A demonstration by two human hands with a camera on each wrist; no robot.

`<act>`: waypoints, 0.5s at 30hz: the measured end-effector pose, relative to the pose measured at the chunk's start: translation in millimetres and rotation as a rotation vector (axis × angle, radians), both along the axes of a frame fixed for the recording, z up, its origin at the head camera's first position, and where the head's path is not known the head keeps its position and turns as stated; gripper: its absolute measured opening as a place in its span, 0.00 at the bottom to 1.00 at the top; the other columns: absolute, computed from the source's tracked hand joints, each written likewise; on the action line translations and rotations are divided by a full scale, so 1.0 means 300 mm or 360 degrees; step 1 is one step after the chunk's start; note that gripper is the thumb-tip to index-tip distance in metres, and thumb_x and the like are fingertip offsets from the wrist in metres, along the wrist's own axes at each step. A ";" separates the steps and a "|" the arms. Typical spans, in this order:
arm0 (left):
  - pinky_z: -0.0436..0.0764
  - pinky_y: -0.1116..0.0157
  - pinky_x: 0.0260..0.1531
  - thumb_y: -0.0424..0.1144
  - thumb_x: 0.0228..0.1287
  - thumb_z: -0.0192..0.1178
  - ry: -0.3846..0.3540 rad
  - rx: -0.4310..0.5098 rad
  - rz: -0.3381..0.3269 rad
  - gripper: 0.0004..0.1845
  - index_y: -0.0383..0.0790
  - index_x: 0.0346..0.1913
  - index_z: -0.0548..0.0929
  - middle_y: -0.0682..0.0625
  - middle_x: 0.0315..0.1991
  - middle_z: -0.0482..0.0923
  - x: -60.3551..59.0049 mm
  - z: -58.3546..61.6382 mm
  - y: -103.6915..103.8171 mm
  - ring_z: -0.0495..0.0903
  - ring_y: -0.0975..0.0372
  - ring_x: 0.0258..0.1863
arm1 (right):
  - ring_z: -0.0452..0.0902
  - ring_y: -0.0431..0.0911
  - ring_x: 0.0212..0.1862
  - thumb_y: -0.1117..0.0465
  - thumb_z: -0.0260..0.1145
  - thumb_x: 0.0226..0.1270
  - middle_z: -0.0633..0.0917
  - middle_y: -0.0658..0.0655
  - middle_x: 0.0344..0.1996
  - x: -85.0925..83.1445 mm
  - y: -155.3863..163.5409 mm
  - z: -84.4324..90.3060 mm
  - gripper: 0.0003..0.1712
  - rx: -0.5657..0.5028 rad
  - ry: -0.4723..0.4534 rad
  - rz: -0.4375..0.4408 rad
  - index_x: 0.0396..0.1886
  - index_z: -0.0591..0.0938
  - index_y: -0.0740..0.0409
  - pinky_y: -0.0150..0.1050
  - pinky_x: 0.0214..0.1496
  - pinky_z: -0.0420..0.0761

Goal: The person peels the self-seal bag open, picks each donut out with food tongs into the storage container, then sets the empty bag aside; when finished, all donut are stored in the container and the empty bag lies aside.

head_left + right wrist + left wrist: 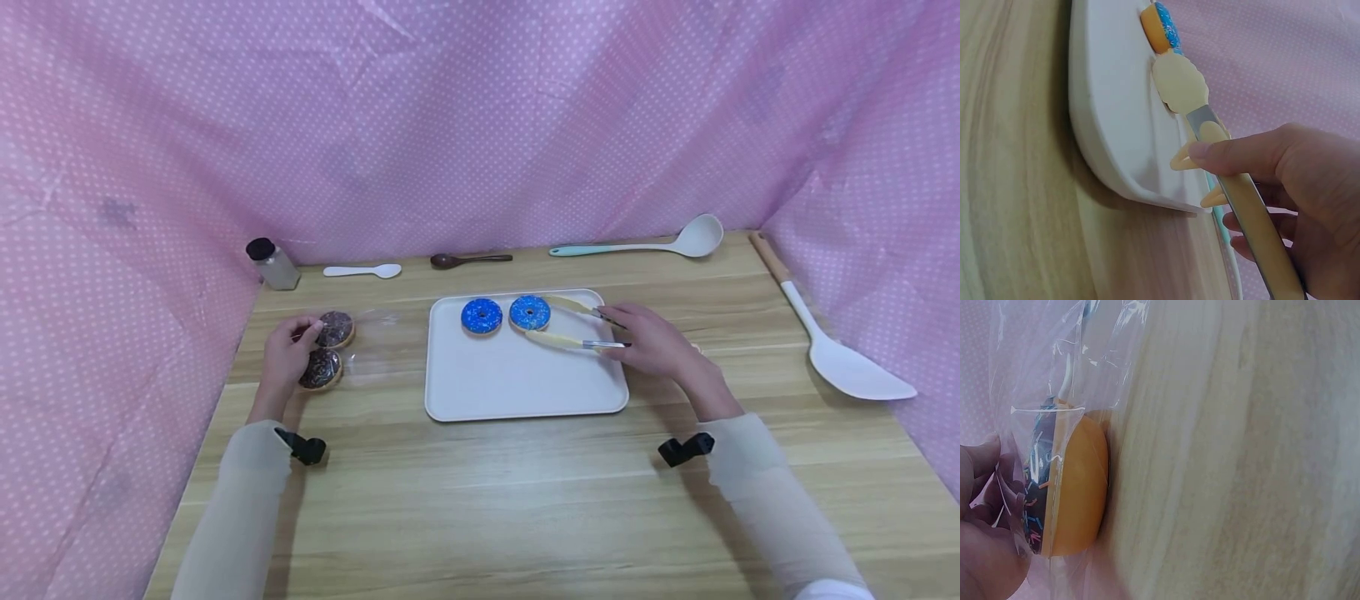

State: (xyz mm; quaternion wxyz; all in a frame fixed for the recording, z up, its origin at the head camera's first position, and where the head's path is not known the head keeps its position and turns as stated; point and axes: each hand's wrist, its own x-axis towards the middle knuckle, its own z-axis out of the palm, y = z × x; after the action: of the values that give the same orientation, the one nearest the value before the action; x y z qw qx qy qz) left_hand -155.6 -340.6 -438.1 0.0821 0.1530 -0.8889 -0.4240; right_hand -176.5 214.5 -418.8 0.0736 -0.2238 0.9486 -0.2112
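**A:** Blue doughnuts first: in the head view I see one blue doughnut [482,316] and a second blue doughnut [529,312] side by side in the upper part of the white tray [525,392], middle of the frame. My right hand [652,340] grips the tongs [573,325], and their two tips sit either side of the second one, close to it; whether they are touching it I cannot tell.

**B:** And at the left?

**A:** My left hand [288,354] has its fingers curled on a clear plastic bag [375,337], with two chocolate doughnuts [328,350] lying at the hand, left of centre. So I judge two pieces are across on the tray and two are left to go.

**B:** What does the left wrist view add?

**A:** It shows the bag [1072,375] plainly, film wrapped over one chocolate doughnut [1066,487] seen edge-on, orange base against the wooden table [1241,456], with fingertips [985,519] pinching the plastic at lower left. From the head view the film is barely readable.

**B:** Right wrist?

**A:** There the thumb and fingers of the right hand [1285,187] pinch the tongs [1222,162] at lower right, and a scalloped tip lies just beside the blue doughnut [1161,28] at the top, over the tray's rim [1122,162]. It misses the other doughnuts entirely.

**B:** Anything else?

**A:** Only the head view shows spoons, a ladle, a spatula [840,350] and a small jar [272,263] along the edges.
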 end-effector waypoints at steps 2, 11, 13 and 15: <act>0.71 0.72 0.45 0.47 0.72 0.51 -0.0011 -0.0003 0.0002 0.20 0.32 0.51 0.78 0.41 0.53 0.76 0.001 0.001 0.001 0.70 0.62 0.49 | 0.64 0.62 0.66 0.50 0.70 0.59 0.70 0.66 0.65 0.000 0.000 0.005 0.42 -0.0009 -0.0016 -0.0018 0.70 0.66 0.58 0.60 0.67 0.65; 0.72 0.75 0.43 0.47 0.72 0.50 -0.0012 -0.0010 -0.0011 0.20 0.31 0.51 0.78 0.41 0.53 0.75 0.004 0.011 0.002 0.71 0.62 0.49 | 0.67 0.61 0.64 0.47 0.71 0.58 0.73 0.65 0.62 0.002 -0.045 0.042 0.43 -0.0102 0.0039 0.0073 0.69 0.67 0.57 0.58 0.66 0.66; 0.73 0.77 0.42 0.47 0.72 0.50 -0.0011 -0.0008 -0.0012 0.20 0.31 0.51 0.78 0.40 0.53 0.76 0.004 0.011 0.001 0.71 0.63 0.48 | 0.69 0.60 0.63 0.48 0.72 0.57 0.75 0.64 0.61 0.001 -0.071 0.043 0.42 -0.0119 0.0071 0.0125 0.69 0.68 0.57 0.57 0.66 0.67; 0.74 0.79 0.40 0.46 0.72 0.50 -0.0012 0.0010 -0.0015 0.20 0.31 0.51 0.78 0.41 0.52 0.75 0.004 0.011 0.000 0.71 0.65 0.46 | 0.69 0.59 0.63 0.49 0.72 0.57 0.76 0.63 0.61 0.002 -0.100 0.043 0.42 -0.0129 0.0093 0.0169 0.68 0.69 0.58 0.56 0.66 0.68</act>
State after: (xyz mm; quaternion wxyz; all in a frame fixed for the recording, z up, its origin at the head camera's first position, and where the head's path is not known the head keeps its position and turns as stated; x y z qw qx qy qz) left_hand -154.3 -340.4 -434.9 0.0763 0.1506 -0.8886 -0.4265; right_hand -176.0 184.6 -405.8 0.0480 -0.2827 0.9278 -0.2386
